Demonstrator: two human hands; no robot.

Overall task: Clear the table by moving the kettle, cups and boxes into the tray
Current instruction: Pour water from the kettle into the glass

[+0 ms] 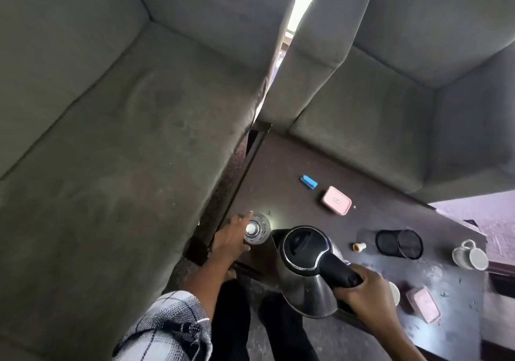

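Right fingers [362, 278] tight round steel kettle's [302, 288] black handle [335, 270]; left fingers [245, 218] straight against glass [259, 232].

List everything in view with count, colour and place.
kettle: 1, steel, black lid and handle, near table edge
glass: 1, clear, table's left edge
boxes: 2, pink, one mid-table, one near right
cups: 2, white, one far right, one partly hidden behind right hand
mesh holder: 1, black, on its side
small blue item: 1, far side
small white item: 1, beside holder
sofas: 2, grey, behind table
table: 1, dark brown
left hand: at the glass
right hand: grips kettle handle
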